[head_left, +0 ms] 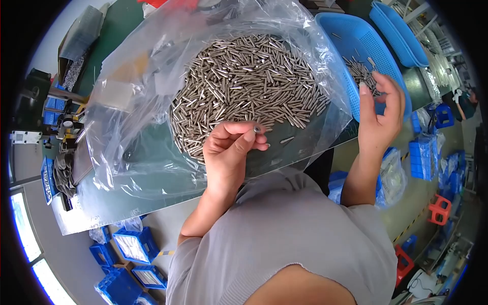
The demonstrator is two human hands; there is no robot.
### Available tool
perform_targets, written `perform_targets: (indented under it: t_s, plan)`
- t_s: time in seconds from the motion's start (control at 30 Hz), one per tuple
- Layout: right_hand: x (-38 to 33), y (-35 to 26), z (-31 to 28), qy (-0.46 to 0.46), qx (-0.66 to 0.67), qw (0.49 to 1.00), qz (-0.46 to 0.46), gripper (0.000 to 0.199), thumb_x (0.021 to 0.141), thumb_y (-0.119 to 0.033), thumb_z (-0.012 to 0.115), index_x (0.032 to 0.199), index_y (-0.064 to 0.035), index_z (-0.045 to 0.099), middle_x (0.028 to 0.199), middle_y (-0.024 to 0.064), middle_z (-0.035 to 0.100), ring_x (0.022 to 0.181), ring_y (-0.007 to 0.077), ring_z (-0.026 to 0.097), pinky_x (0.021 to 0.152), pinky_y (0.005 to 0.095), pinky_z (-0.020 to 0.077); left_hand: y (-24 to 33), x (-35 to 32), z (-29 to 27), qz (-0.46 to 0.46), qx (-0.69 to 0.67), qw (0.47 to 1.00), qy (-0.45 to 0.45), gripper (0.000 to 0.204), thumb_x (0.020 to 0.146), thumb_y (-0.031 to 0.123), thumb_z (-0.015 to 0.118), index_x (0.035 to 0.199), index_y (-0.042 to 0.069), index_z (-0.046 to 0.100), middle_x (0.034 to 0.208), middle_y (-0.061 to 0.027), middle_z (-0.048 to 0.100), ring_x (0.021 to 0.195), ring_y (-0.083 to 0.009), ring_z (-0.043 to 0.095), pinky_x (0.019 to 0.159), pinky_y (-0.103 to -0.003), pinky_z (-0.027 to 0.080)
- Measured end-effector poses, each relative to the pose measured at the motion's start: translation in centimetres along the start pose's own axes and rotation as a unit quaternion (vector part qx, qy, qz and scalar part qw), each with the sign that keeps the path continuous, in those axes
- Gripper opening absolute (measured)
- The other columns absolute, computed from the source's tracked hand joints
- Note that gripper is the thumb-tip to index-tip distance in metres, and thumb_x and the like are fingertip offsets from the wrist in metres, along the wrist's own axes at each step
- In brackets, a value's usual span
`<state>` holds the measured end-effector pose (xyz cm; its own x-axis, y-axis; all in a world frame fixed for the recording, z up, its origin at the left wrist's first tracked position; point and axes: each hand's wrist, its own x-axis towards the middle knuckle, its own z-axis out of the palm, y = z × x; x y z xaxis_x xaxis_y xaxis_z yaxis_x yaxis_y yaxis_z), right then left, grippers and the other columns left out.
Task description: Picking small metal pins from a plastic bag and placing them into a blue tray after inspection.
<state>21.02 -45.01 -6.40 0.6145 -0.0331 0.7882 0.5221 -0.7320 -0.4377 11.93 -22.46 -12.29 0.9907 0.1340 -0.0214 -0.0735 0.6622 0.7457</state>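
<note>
A wide heap of small grey metal pins with tapered ends (244,81) lies on a clear plastic sheet (137,147) over the green table. At the near edge of the heap, my left hand (226,147) pinches one metal pin (256,129) between thumb and forefinger, its round end facing up. My right hand (378,119) is over the near end of a blue perforated basket (351,25), thumb and fingers apart. Just beyond those fingertips, a smaller pile of pins (358,71) sits in the basket. One loose pin (287,140) lies apart from the heap.
A second blue basket (399,33) stands at the far right. Clear plastic packs (81,33) and a dark tool fixture (66,127) are to the left. Blue crates (134,244) stand on the floor, and red stools (439,208) are at the right.
</note>
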Motion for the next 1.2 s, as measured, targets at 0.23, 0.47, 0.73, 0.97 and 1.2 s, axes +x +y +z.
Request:
perform_targets:
  t_s: [0.23,0.47,0.73,0.97,1.2]
  plan:
    - [-4.2,-2.1,1.8,-0.389,0.147,0.899,-0.139,0.016,0.068,-0.006,0.071,0.082,-0.0083,0.063,0.08,0.0052,0.058,0.075,0.0243,0.058,0.064,0.0359,0.0474,-0.1,0.1,0.1,0.002,0.008,1.0,0.007,0.009,0.089,0.0,0.058,0.096,-0.004,0.06,0.095,-0.016,0.066,0.079,-0.0183,0.065,0.071,-0.031,0.057]
    - [-4.7,-2.8,2.7,-0.431,0.093,0.88,-0.18,0.021,0.065,-0.009,0.072,0.085,-0.0075,0.063,0.082,0.0049,0.054,0.077,0.0238,0.056,0.064,0.0348,0.0473,0.0,0.0,0.2,0.004,0.008,1.0,0.004,0.008,0.089,-0.001,0.058,0.096,-0.004,0.06,0.095,-0.0164,0.066,0.079,-0.0182,0.065,0.07,-0.031,0.057]
    - [-4.4,-3.3,3.8,-0.307,0.305,0.902,0.001,0.012,0.077,0.005,0.065,0.086,-0.0012,0.059,0.084,0.0073,0.061,0.073,0.0187,0.06,0.064,0.0287,0.0482,0.0,-0.2,-0.2,-0.031,-0.019,0.999,-0.033,0.008,0.089,-0.002,0.058,0.096,-0.004,0.06,0.096,-0.0171,0.065,0.078,-0.0192,0.065,0.072,-0.031,0.057]
    - [-4.7,-4.5,3.9,-0.292,0.44,0.844,0.091,0.008,0.082,0.003,0.066,0.089,0.0005,0.062,0.082,0.0064,0.064,0.072,0.0123,0.062,0.064,0.0233,0.0492,0.0,-0.1,-0.2,-0.049,-0.028,0.998,-0.041,0.01,0.088,-0.003,0.058,0.098,-0.004,0.059,0.093,-0.0169,0.066,0.078,-0.0203,0.066,0.073,-0.032,0.057]
    - [-4.4,-4.4,3.7,-0.307,0.404,0.857,0.088,0.008,0.08,0.002,0.067,0.086,-0.0006,0.062,0.079,0.0059,0.063,0.068,0.0122,0.06,0.059,0.0234,0.047,0.2,-0.2,0.0,-0.052,-0.004,0.998,-0.03,0.01,0.088,-0.003,0.058,0.097,-0.005,0.06,0.091,-0.0146,0.066,0.078,-0.0197,0.066,0.073,-0.032,0.057]
